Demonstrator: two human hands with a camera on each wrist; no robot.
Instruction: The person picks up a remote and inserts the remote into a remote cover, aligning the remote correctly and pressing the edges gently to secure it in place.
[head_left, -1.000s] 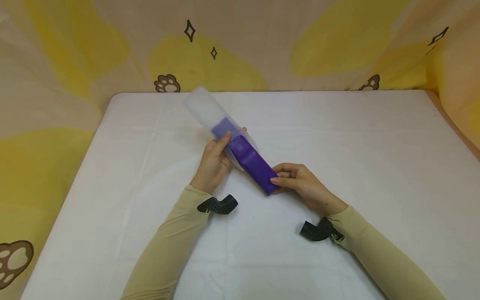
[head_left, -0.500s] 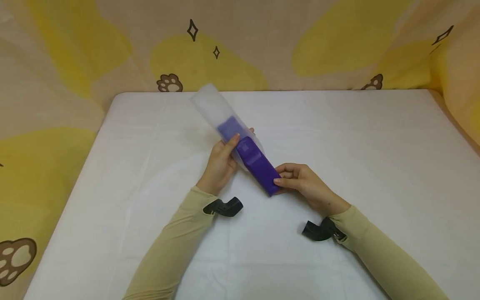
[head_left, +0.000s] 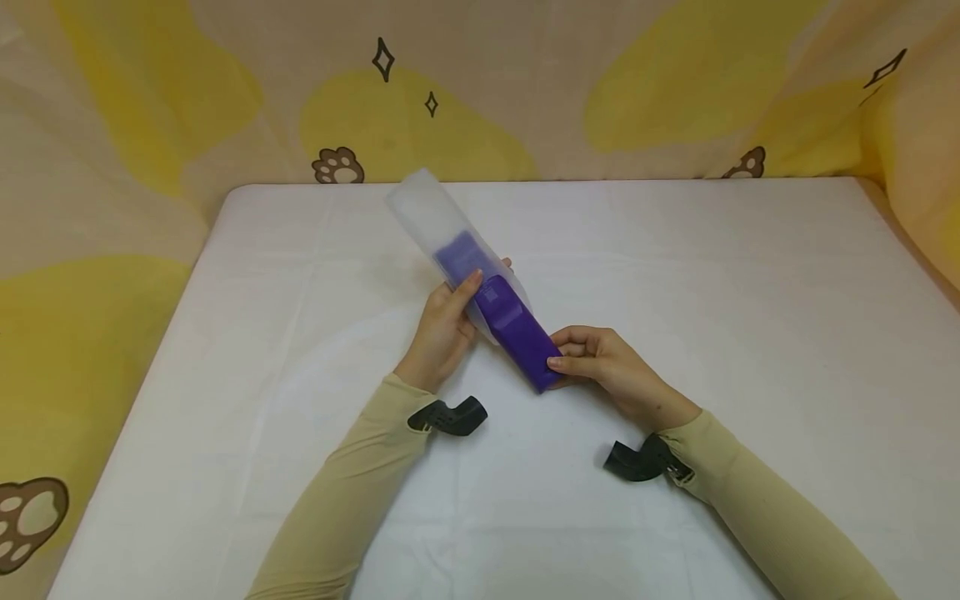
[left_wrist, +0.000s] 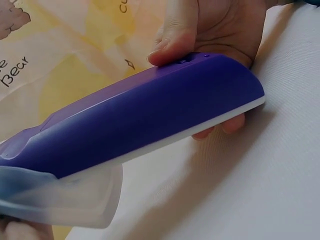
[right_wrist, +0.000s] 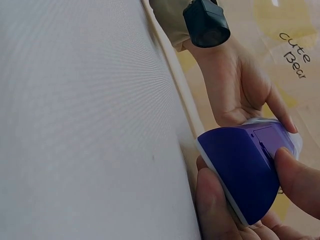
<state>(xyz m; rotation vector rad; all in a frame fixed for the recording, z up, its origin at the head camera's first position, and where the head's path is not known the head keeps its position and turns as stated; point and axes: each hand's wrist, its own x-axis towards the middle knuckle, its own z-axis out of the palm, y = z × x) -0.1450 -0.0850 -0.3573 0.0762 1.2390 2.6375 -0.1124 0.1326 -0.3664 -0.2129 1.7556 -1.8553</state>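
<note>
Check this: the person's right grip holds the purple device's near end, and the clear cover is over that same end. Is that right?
Not quite: the clear cover is over the far end of the purple device, held by the left grip, as the head view shows. The right grip does hold the near end.

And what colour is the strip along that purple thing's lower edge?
White; the edge strip shows best in the left wrist view.

Slants over the table (head_left: 712, 267), before the cloth backdrop (head_left: 555, 92), away leftward from the right hand (head_left: 617, 372) at the near end of the device (head_left: 519, 335), past the left hand (head_left: 439, 333), to the cover (head_left: 424, 208) around the far part of the device.
</note>
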